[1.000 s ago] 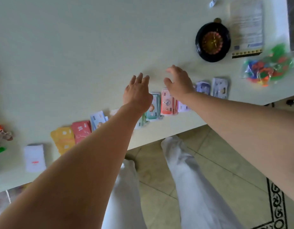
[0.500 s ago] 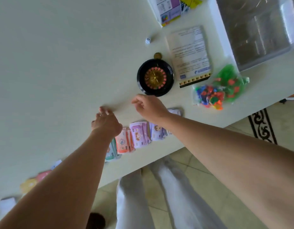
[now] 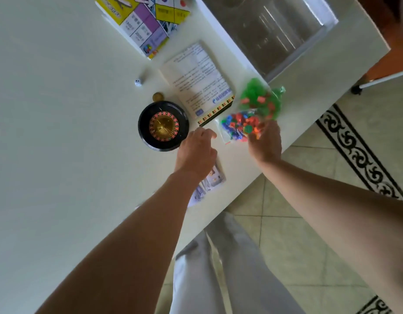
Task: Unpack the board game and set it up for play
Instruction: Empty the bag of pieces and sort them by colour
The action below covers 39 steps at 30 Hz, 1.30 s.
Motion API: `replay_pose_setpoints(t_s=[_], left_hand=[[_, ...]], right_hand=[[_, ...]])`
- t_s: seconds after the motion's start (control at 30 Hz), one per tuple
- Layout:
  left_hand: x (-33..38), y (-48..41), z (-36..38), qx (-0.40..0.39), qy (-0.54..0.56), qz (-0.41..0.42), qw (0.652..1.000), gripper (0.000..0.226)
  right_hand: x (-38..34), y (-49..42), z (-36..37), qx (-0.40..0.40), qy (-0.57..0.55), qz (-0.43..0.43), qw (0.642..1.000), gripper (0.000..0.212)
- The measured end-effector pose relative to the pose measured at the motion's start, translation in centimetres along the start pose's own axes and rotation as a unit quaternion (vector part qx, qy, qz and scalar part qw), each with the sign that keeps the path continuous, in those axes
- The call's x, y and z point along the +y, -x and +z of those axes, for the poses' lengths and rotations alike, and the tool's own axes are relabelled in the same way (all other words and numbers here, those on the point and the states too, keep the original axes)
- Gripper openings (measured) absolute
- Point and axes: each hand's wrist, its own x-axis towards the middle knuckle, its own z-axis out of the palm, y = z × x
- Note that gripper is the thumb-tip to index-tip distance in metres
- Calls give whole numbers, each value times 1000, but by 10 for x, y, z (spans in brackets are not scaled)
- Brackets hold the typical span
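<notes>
- Clear plastic, stuffed with red, blue, orange and green tokens: the bag of game pieces [image 3: 250, 116] lies near the right edge of the pale table [image 3: 60, 132], just beside the rule sheet [image 3: 196, 80].
- The right hand [image 3: 265, 145] is at the bag's near end and touches it. It is blurred there, so I cannot tell whether the fingers are closed on the plastic.
- The left hand [image 3: 196, 152] hovers between the roulette wheel [image 3: 163, 125] and the bag, fingers loosely bent and holding nothing.
- The wheel, black with a gold centre, sits flat just left of that hand.
- A small brown disc [image 3: 158, 96] lies just beyond its far rim, and a white die [image 3: 138, 82] a little farther off.
- The folded game board [image 3: 146, 19] lies at the far side, with a clear plastic tray [image 3: 275, 30] to its right.
- Stacks of play money [image 3: 215, 177] lie by the near edge, partly hidden under the left wrist.
</notes>
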Motion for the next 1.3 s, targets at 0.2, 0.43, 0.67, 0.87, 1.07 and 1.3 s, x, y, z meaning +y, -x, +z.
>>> replay_pose_setpoints(t_s=[0.2,0.43,0.67,0.87,1.07,1.3], left_hand=[[20,-36,17,-80,-65,8,995,66],[30,-55,31,-162,39,-59,984,63],[24,-41,27,-83,232,-150,957,35],[31,-15,-8,30,462,-252,850,35],[29,20,-45,59,576,-356,733,29],[-12,86,-101,213,657,-350,633,5]], right_hand=[[11,-13,-5,-21,-156,131,979,50],[7,-18,1,-147,-155,186,959,67],[-5,-6,-11,-166,-230,147,948,22],[-30,11,-38,-178,-266,76,944,21],[-67,44,-59,-257,-301,31,918,24],[-130,104,-45,-345,-241,-38,906,29]])
